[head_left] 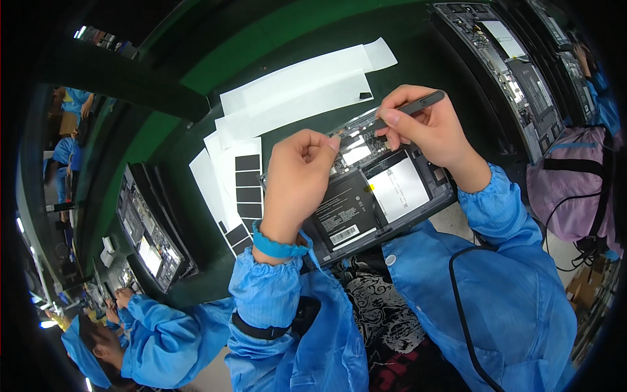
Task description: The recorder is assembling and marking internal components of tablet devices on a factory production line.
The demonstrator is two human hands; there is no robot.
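An open laptop base [439, 184] lies in front of me with its inner side up, showing a black battery [343, 206], a silver-white panel [398, 189] and a circuit board. My left hand [294, 176] is closed in a pinch over the laptop's far left edge; whatever its fingertips hold is hidden. Dark tweezers [424, 102] are gripped in my right hand [431, 130], their tips pointing left toward the laptop's far edge. A blue band [277, 248] circles my left wrist.
White sheets [294, 88] lie beyond the laptop, one bearing a small black piece [365, 95]. To the left is a strip with several black rectangles [248, 195]. Other open laptops stand left [150, 235] and right [516, 78]. A person in blue [163, 340] works at left.
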